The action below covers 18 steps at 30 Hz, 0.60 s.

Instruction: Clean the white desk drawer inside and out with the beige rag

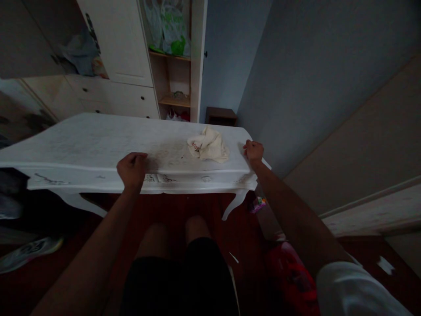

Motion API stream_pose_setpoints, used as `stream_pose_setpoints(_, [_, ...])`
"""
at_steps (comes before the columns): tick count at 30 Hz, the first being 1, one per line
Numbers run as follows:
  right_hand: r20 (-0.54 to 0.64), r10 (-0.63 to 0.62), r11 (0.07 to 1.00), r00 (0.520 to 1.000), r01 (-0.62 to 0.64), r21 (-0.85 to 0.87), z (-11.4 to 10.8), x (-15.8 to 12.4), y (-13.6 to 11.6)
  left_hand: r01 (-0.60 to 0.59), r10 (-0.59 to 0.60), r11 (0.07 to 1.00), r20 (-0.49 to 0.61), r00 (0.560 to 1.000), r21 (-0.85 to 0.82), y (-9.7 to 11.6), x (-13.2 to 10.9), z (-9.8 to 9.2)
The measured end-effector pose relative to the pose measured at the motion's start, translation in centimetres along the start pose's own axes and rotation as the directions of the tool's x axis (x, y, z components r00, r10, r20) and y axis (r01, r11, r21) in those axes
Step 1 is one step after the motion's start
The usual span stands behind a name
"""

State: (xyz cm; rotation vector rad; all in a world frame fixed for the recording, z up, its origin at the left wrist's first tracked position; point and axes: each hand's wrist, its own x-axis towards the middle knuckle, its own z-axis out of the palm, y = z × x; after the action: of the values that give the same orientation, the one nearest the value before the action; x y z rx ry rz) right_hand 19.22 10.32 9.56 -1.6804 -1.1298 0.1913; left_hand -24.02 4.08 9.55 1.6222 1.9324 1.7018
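A white table (108, 134) with carved drawer fronts stands before me, its top smudged with grey dirt near the middle. My left hand (132, 170) is closed in a loose fist at the front edge, beside the dirty patch; nothing shows in its fingers. At the right end of the tabletop, my right hand (254, 150) is also curled closed, with nothing visible in it. Between the hands, nearer the right one, lies a crumpled cream cloth (210, 145) with reddish lettering. Neither hand touches the cloth.
Behind the table stands a white wardrobe (125, 44) with an open door and plastic bags (173, 26) on a shelf. A grey wall (305, 79) runs along the right. A red bag (296, 272) lies at lower right, a shoe (31, 252) at lower left.
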Motion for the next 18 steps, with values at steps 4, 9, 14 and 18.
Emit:
stream_pose_setpoints(4, [-0.005, 0.003, 1.000, 1.000, -0.003, 0.012, -0.1, -0.1, -0.2, -0.022, 0.007, 0.990, -0.110, 0.994, -0.141, 2.0, -3.8, 0.3])
stream_pose_setpoints(9, [0.007, 0.010, 1.000, 1.000, -0.010, 0.015, -0.1, -0.1, -0.2, 0.251, -0.114, 0.883, 0.339, 0.934, -0.396, 4.6, -10.5, 2.8])
stream_pose_setpoints(14, [0.022, 0.010, 1.000, 1.000, -0.010, 0.012, -0.1, -0.3, -0.3, 0.907, -0.379, 0.287, 0.833, 0.404, -0.309, 5.1, -13.5, 6.8])
stream_pose_setpoints(18, [0.011, 0.008, 1.000, 1.000, -0.008, 0.010, -0.1, -0.4, -0.4, 0.994, -0.412, 0.027, 0.905, 0.104, -0.102, 5.2, -13.1, 9.0])
